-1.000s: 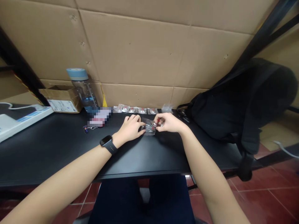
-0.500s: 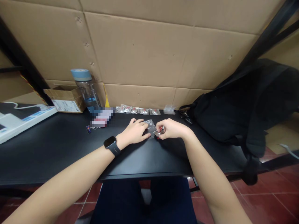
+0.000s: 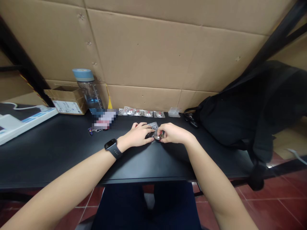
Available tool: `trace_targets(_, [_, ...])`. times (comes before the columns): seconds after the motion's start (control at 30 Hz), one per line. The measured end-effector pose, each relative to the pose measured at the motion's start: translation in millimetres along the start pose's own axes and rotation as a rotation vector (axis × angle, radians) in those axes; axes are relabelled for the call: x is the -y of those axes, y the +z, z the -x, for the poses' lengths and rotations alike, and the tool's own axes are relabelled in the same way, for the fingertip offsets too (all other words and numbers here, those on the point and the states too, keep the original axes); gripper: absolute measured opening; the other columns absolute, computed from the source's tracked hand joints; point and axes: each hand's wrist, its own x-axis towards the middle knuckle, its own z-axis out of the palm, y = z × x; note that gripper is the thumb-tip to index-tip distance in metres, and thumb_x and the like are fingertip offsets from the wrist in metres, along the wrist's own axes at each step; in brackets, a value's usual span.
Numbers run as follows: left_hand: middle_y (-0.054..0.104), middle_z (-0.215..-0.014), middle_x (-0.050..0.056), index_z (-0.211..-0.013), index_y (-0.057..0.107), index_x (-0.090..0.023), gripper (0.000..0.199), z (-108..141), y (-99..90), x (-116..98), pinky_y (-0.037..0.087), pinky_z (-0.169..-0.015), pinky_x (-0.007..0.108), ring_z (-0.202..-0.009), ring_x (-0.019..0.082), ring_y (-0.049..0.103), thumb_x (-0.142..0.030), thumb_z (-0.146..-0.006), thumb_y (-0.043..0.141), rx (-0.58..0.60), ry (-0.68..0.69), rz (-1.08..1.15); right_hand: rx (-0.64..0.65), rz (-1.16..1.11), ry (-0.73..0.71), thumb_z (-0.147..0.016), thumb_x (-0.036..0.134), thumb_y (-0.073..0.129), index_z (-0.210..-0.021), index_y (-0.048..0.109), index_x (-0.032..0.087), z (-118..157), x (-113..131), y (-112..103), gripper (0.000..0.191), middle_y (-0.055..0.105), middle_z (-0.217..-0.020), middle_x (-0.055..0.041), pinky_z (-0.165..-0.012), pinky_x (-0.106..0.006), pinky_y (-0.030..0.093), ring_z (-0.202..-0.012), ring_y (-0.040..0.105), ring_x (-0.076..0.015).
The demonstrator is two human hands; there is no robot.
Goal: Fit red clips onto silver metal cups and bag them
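Note:
My right hand [image 3: 171, 132] pinches a small round metal disc [image 3: 157, 137] with red parts, seen edge-on between its fingers and partly hidden by them. The disc is at the mouth of a clear plastic bag [image 3: 153, 125] lying on the black table. I cannot tell how far it is inside. My left hand [image 3: 139, 135] holds the bag down from the left, with thumb and fingers spread across its edges. On the left wrist is a black smartwatch [image 3: 112, 148]. Along the back lies a row of several similar bagged discs [image 3: 148, 113].
An empty-looking clear bag [image 3: 174, 112] lies right of the row. To the left stand a water bottle [image 3: 88, 89], a cardboard box [image 3: 68, 100] and a white power strip [image 3: 28, 124]. A black backpack [image 3: 240, 105] fills the right side. A cardboard wall [image 3: 144, 48] closes the back.
My right hand has moved a little left with the disc, bringing it against the bag's opening near the left fingers. My left hand has stayed almost in place on the bag.

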Motion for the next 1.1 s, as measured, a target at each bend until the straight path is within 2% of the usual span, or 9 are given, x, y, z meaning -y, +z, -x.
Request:
trace_targets(0.13, [0.057, -0.15, 0.005, -0.132, 0.065, -0.034, 0.044, -2, 1.4, 3, 0.029, -0.107, 0.055, -0.142, 0.037, 0.04, -0.056, -0.095, 0.055, 0.02, -0.004, 0.005, -0.019, -0.005, -0.032, -0.072, 0.005, 0.07, -0.094, 0.075, 0.021, -3, 2, 1, 0.028, 0.072, -0.09, -0.0019, -0.065, -0.022, 0.042, -0.07, 0.063, -0.0128])
trace_targets(0.37, [0.057, -0.149, 0.007, -0.135, 0.062, -0.033, 0.049, -3, 2.0, 5, 0.029, -0.106, 0.057, -0.141, 0.038, 0.04, -0.06, -0.094, 0.055, 0.034, -0.013, 0.03, -0.161, 0.031, -0.064, -0.072, 0.008, 0.076, -0.099, 0.072, 0.022, -11, 6, 8, 0.03, 0.071, -0.093, -0.0014, -0.071, -0.023, 0.039, -0.081, 0.063, -0.0147])
trace_targets(0.67, [0.059, -0.147, 0.007, -0.133, 0.063, -0.034, 0.048, -2, 1.3, 5, 0.03, -0.106, 0.054, -0.14, 0.038, 0.041, -0.06, -0.093, 0.058, 0.023, -0.02, 0.045, -0.164, 0.024, 0.001, -0.072, 0.016, 0.081, -0.107, 0.07, 0.027, -11, 6, 9, 0.038, 0.07, -0.09, 0.0021, -0.069, -0.023, 0.037, -0.076, 0.061, -0.0132])
trace_targets(0.8, [0.059, -0.146, 0.007, -0.132, 0.064, -0.034, 0.048, -3, 2.0, 5, 0.03, -0.106, 0.056, -0.139, 0.038, 0.041, -0.06, -0.092, 0.059, 0.018, -0.035, 0.048, -0.17, 0.048, 0.056, -0.074, 0.021, 0.084, -0.105, 0.07, 0.029, -12, 4, 10, 0.035, 0.071, -0.089, 0.0033, -0.066, -0.023, 0.036, -0.078, 0.064, -0.0146])
trace_targets(0.87, [0.06, -0.145, 0.007, -0.132, 0.064, -0.034, 0.049, -4, 2.4, 5, 0.03, -0.106, 0.056, -0.139, 0.038, 0.041, -0.061, -0.091, 0.059, 0.013, -0.043, 0.055, -0.188, 0.084, 0.092, -0.075, 0.024, 0.085, -0.105, 0.07, 0.03, -13, 4, 11, 0.035, 0.072, -0.092, 0.0027, -0.065, -0.024, 0.035, -0.082, 0.065, -0.0163])
trace_targets(1.1, [0.064, -0.137, 0.009, -0.128, 0.064, -0.031, 0.048, -4, 2.3, 3, 0.033, -0.104, 0.052, -0.136, 0.037, 0.043, -0.06, -0.089, 0.061, -0.008, -0.059, 0.072, -0.313, 0.191, 0.121, -0.075, 0.029, 0.087, -0.12, 0.061, 0.034, -16, 8, 17, 0.052, 0.068, -0.114, -0.0002, -0.064, -0.026, 0.037, -0.096, 0.065, -0.0213])
